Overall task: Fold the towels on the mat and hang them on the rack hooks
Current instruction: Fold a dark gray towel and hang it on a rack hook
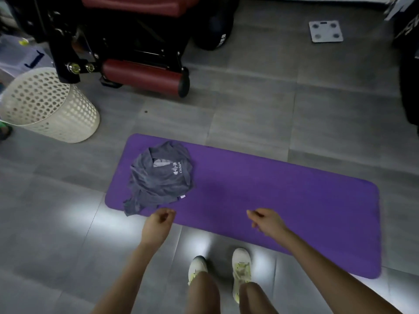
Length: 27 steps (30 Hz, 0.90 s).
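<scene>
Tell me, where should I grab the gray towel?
Pinch the loose corner of the towel that trails over the mat's near edge, coming from your side with the left hand. The rest is a crumpled heap; that flap lies flat and closest.

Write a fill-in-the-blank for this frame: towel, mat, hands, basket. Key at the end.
1. The grey towel lies crumpled on the ____ end of the mat.
2. The left hand and right hand both hold ____.
3. The white basket stands on the ____, not on the mat.
4. The mat is ____ in colour.
Missing words: left; nothing; floor; purple.
</scene>
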{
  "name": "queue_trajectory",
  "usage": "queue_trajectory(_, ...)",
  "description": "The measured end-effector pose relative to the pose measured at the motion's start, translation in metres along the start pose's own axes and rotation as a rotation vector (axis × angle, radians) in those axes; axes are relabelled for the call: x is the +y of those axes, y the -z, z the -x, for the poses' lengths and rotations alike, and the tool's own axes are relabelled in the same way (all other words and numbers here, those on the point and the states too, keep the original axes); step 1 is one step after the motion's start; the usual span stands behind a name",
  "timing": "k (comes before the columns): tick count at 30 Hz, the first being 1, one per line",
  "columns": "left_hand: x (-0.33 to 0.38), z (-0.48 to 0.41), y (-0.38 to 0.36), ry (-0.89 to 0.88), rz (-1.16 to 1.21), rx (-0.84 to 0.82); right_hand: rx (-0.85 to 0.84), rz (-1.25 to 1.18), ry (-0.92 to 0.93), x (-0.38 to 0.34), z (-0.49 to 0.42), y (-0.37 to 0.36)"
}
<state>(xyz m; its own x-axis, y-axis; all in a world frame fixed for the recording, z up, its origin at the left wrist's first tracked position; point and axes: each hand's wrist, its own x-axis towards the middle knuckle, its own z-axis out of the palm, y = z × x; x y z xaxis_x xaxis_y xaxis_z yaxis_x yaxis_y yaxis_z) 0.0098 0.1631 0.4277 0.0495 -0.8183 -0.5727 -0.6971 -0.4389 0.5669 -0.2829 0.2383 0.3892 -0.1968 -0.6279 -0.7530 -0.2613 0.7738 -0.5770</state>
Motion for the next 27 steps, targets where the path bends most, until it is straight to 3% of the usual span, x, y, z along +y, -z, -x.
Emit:
queue_trajectory(9,-0.112,-0.198,-0.106,-0.175,-0.263,0.182,0.044,-0.088,0.052,0.051,-0.192,-0.083)
queue_trajectory(13,-0.181,-0.308,-0.142,-0.433,-0.545,0.328,0.055,-0.139,0.066,0.089,-0.296,-0.133)
queue_trajectory(19,-0.243,-0.455,-0.163,-0.584,-0.943,0.435,0.001,-0.150,0.146,0.124,-0.432,-0.211)
queue_trajectory(22,-0.268,-0.520,-0.167,-0.612,-1.039,0.487,0.017,-0.134,0.232,0.133,-0.486,-0.241)
queue_trajectory(27,-0.294,-0.588,-0.160,-0.512,-1.071,0.585,0.067,-0.070,0.336,0.143,-0.531,-0.271)
